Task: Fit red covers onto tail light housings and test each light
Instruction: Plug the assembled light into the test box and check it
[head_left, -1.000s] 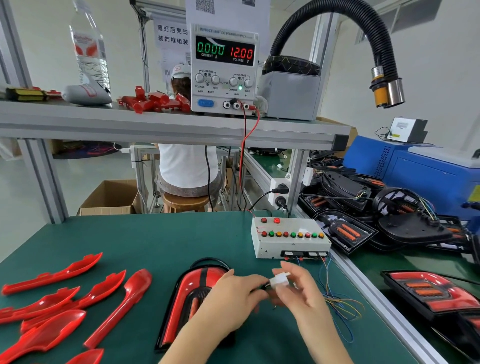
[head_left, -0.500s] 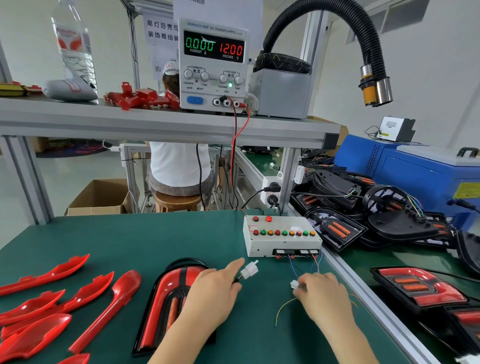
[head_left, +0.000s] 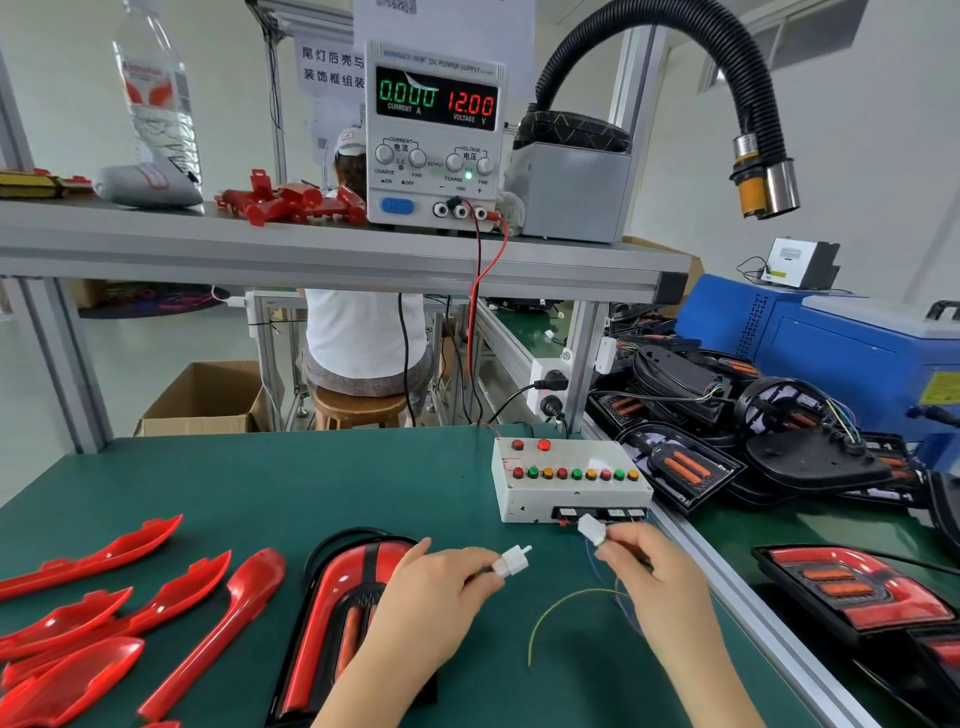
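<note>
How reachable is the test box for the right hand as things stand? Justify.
Probably yes: the right hand sits close in front of the test box, with nothing between them but the white connector it pinches.

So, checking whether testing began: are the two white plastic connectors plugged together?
No, the white plastic connector in the left hand and the second white connector in the right hand are apart.

Bright, even overhead light leaves only faint shadows, glare streaks the glossy red covers (head_left: 78, 613) at eight o'clock, and wide-angle distortion bends slightly soft edges around a sharp centre.
</note>
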